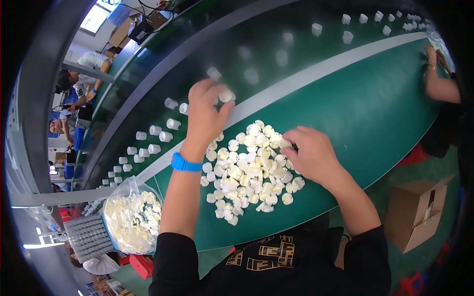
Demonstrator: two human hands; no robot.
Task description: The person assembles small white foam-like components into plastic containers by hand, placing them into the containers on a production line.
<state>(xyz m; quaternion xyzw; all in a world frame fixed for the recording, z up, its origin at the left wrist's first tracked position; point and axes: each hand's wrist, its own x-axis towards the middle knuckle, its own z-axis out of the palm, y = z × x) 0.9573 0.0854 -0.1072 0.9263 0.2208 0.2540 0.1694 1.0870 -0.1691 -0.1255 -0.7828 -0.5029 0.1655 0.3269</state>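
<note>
My left hand [206,106], with a blue band at the wrist, reaches over the dark conveyor belt [256,54]. Its thumb and fingers close round a small white plastic cup [226,95], slightly blurred. Below it, a pile of small cream-white round pieces [242,180] with notched edges is spread on the green tabletop [345,108]. At the pile's upper right edge my right hand [312,152] pinches one of these pieces [285,143] between thumb and fingertips. Small white cups [173,123] stand along the belt on both sides of my left hand.
A clear plastic bag [133,214] full of similar pieces lies at the left beside a grey ridged block [85,238]. A pale rail [296,88] divides belt and tabletop. Another person's arm [441,88] works at the far right, above an open cardboard box [417,212]. More people are at the left.
</note>
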